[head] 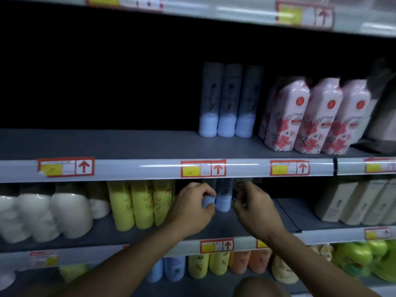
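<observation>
On the middle shelf (285, 211) stand tall dark bottles with pale blue bases. My left hand (190, 211) grips the leftmost one (208, 201) near its base, fingers and thumb curled round it. A second bottle (223, 200) stands free between my hands. My right hand (255, 209) has its fingers curled round a third dark bottle (243, 185), which the hand mostly hides. Three matching bottles (228, 103) stand in a row on the shelf above.
Yellow bottles (141, 204) and white bottles (70, 213) stand left of my hands, beige cartons (351, 202) to the right. Pink flowered bottles (317, 116) fill the upper shelf's right side; its left part (96, 144) is bare. Coloured bottles (214, 266) line the shelf below.
</observation>
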A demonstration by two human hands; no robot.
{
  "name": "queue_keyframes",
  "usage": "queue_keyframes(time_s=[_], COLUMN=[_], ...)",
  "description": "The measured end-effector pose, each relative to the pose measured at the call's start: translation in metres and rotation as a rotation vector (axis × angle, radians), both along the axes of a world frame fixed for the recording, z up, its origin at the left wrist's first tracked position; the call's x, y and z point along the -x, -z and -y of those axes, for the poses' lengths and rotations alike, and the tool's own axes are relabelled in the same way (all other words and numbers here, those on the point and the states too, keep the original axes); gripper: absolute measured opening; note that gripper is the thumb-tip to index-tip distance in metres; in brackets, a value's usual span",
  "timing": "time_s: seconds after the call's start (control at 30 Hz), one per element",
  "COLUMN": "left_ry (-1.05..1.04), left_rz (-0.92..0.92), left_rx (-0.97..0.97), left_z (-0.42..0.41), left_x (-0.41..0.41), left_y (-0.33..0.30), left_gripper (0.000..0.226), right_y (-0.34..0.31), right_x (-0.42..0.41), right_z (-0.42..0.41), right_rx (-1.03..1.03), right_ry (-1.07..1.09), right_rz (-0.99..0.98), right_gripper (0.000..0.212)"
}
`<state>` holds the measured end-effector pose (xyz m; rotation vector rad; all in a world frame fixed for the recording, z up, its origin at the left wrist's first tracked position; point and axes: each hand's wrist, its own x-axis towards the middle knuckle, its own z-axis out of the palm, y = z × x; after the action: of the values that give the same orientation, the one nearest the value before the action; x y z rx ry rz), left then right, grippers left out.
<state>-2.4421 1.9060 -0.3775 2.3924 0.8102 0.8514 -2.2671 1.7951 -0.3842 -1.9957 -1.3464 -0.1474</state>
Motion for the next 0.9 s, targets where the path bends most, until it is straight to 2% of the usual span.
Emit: queue_keyframes(time_s=[0.13, 0.23, 0.43, 0.5, 0.57, 0.73, 0.83, 0.9], left_ry=[0.063, 0.088, 0.051, 0.032, 0.006, -0.045, -0.054, -0.042], left_rz=[0.051, 0.061, 0.183, 0.212, 0.233, 0.239, 0.147, 0.059], left_rx=[0.023, -0.003, -0.041, -0.047, -0.043, -0.043, -0.048, -0.050], left_z=[0.022, 0.034, 0.046, 0.041, 0.032, 0.006, -0.014, -0.026], left_x=[0.013, 0.022, 0.036, 0.037, 0.036, 0.028, 0.017, 0.009], left_y=[-0.036, -0.056, -0.099, -0.109, -0.117, -0.128, -0.134, -0.141], left_gripper=[0.020, 0.015, 0.024, 0.015, 0.007, 0.013, 0.011, 0.018], right_y=[-0.040, -0.062, -0.093, -0.100, -0.106, -0.121, -0.129, -0.135], right_x=[0.031, 0.047, 0.056, 0.055, 0.053, 0.042, 0.036, 0.031], right_z=[0.017, 0.028, 0.026, 0.021, 0.015, -0.006, -0.022, -0.034], right_rx=[-0.142, -0.289, -0.372, -0.396, -0.405, -0.337, -0.234, -0.141], right_ry=[-0.018, 0.001, -0.069, -0.073, -0.061, -0.017, 0.012, 0.028], right_rz=[0.118, 0.218, 0.157, 0.135, 0.114, 0.072, -0.008, -0.051], right_gripper=[0.030, 0.020, 0.006, 0.003, 0.009, 0.020, 0.035, 0.046])
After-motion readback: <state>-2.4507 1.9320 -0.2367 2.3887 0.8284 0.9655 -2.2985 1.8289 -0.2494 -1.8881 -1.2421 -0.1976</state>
